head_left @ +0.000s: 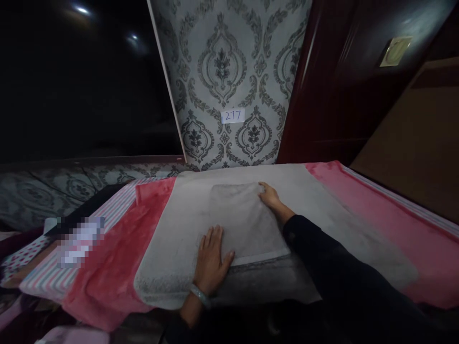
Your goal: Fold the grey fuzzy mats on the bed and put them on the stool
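A folded grey towel (244, 220) lies on a larger grey cloth (315, 200) spread over a pink blanket (394, 224). My left hand (211, 260) rests flat on the towel's near left corner, fingers stretched out, a pale band on the wrist. My right hand (270, 197) reaches across in a dark sleeve and presses on the towel's far right corner, fingers curled down onto the fabric. Neither hand lifts anything.
A striped sheet (53, 272) and a blurred patch lie at the left. Patterned wallpaper with a label reading 277 (233, 115) stands behind the bed. A dark red door (340, 86) is at the right, and a dark screen (82, 81) at the left.
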`<state>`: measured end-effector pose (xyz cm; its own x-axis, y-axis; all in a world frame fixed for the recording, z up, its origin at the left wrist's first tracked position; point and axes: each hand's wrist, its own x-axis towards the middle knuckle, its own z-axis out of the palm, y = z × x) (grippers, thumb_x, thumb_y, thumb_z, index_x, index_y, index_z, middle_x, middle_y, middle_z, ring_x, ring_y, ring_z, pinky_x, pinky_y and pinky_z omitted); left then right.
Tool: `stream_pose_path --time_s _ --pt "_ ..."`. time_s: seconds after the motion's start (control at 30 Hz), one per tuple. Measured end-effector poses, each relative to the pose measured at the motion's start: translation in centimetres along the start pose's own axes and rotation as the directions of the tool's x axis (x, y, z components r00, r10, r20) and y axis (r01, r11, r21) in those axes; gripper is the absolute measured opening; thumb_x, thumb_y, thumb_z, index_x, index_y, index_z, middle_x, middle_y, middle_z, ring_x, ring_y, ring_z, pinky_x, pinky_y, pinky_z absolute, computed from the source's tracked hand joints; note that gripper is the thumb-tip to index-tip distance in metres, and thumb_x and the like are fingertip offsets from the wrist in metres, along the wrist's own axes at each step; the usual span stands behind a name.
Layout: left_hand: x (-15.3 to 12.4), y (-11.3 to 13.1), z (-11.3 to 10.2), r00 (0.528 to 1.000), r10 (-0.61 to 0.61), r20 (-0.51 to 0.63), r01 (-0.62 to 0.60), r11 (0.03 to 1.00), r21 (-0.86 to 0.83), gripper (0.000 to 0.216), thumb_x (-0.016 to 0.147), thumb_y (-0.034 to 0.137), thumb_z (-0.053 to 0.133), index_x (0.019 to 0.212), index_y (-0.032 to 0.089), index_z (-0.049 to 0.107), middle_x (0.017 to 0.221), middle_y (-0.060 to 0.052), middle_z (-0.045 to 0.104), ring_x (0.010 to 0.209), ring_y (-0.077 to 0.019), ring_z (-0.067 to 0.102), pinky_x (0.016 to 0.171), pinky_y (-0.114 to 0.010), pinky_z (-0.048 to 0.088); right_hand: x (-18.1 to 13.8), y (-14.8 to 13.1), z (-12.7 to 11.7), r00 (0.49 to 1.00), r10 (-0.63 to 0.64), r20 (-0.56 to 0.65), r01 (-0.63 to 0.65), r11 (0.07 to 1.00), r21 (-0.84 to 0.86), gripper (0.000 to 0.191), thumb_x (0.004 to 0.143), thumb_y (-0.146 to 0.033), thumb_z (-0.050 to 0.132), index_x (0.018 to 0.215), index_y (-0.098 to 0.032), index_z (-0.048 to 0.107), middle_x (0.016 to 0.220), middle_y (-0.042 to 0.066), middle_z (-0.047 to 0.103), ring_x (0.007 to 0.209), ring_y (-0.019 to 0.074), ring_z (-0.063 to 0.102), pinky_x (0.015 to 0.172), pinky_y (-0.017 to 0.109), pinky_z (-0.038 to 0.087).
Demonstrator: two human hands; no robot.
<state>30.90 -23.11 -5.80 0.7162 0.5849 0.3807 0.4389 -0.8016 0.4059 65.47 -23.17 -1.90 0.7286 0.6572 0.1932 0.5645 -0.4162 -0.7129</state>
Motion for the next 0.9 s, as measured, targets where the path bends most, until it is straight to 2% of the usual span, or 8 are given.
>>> stream_pose_path --time_s 0.13,0.27,0.37,0.5,0.6,0.73,0.8,0.9 --pt "0.0 0.0 -0.2 1.000 0.017 0.024 -0.017 1.000 -0.003 0.065 0.095 0.041 0.049 0.155 0.018 0.036 0.159 -0.013 0.040 0.152 -0.0307 0.026 0.121 -0.056 0.028 -0.2 0.3 0.1 1.000 0.006 -0.014 -0.006 1.000 -0.007 0.064 0.073 -0.010 0.063 0.137 -0.016 0.059 0.125 0.012 0.068 0.119 0.0288 0.063 0.106 0.039 0.047" --pt "0.2 0.4 -0.5 0.999 0.018 0.028 -0.018 1.000 0.008 0.065 0.096 0.044 0.047 0.155 0.017 0.036 0.159 -0.014 0.040 0.151 -0.0319 0.027 0.120 -0.057 0.028 -1.8 1.0 -0.9 0.998 0.055 0.000 -0.055 0.998 0.002 0.066 0.080 -0.020 0.063 0.145 -0.014 0.051 0.120 0.013 0.070 0.112 0.0308 0.065 0.102 0.043 0.050" --pt "0.4 0.7 -0.7 0.999 0.014 0.033 -0.014 1.000 -0.002 0.068 0.097 0.045 0.046 0.155 0.014 0.033 0.159 -0.016 0.040 0.152 -0.0318 0.025 0.121 -0.056 0.027 -5.5 2.4 -2.1 0.998 0.029 0.055 -0.033 0.998 0.061 0.071 0.082 -0.028 0.066 0.150 -0.018 0.046 0.123 0.011 0.069 0.112 0.0306 0.065 0.101 0.043 0.051" --pt "0.3 0.7 -0.7 0.999 0.030 0.015 -0.029 0.997 -0.065 0.065 0.099 0.045 0.040 0.157 0.016 0.029 0.159 -0.015 0.040 0.151 -0.0284 0.028 0.122 -0.053 0.026 -12.1 3.9 -4.1 0.990 -0.030 0.141 0.010 0.990 0.140 0.075 0.081 -0.036 0.071 0.150 -0.022 0.045 0.137 0.009 0.061 0.122 0.0316 0.059 0.103 0.043 0.049" --pt "-0.1 1.0 -0.9 0.999 0.035 -0.001 -0.035 0.997 -0.063 0.062 0.101 0.043 0.036 0.157 0.016 0.029 0.158 -0.014 0.041 0.150 -0.0262 0.031 0.123 -0.049 0.026 -15.3 4.1 -5.0 0.985 -0.071 0.157 0.043 0.984 0.172 0.074 0.082 -0.035 0.069 0.151 -0.022 0.045 0.142 0.009 0.058 0.127 0.0312 0.056 0.105 0.042 0.048" --pt "-0.6 1.8 -1.4 0.996 0.048 0.080 -0.052 0.998 0.046 0.066 0.100 0.047 0.039 0.155 0.012 0.033 0.159 -0.016 0.039 0.151 -0.0288 0.029 0.123 -0.052 0.021 -16.2 3.9 -5.5 0.985 -0.132 0.108 0.113 0.980 0.167 0.064 0.081 -0.024 0.061 0.145 -0.020 0.053 0.142 0.006 0.058 0.130 0.0274 0.054 0.112 0.040 0.042" --pt "-0.7 2.2 -1.6 0.989 0.057 0.133 -0.071 0.992 0.101 0.067 0.099 0.050 0.040 0.154 0.011 0.035 0.159 -0.017 0.039 0.151 -0.0299 0.029 0.123 -0.054 0.021 -16.1 4.0 -5.5 0.988 -0.130 0.080 0.119 0.984 0.133 0.062 0.080 -0.022 0.059 0.143 -0.021 0.056 0.136 0.006 0.063 0.124 0.0269 0.059 0.109 0.041 0.045" --pt "-0.7 2.4 -1.9 0.987 0.055 0.152 -0.080 0.983 0.163 0.071 0.098 0.053 0.042 0.153 0.010 0.036 0.159 -0.018 0.039 0.150 -0.0304 0.030 0.122 -0.054 0.023 -16.0 4.4 -5.2 0.993 -0.108 0.046 0.105 0.993 0.054 0.061 0.080 -0.025 0.059 0.141 -0.020 0.057 0.124 0.007 0.069 0.109 0.0286 0.066 0.098 0.043 0.052"
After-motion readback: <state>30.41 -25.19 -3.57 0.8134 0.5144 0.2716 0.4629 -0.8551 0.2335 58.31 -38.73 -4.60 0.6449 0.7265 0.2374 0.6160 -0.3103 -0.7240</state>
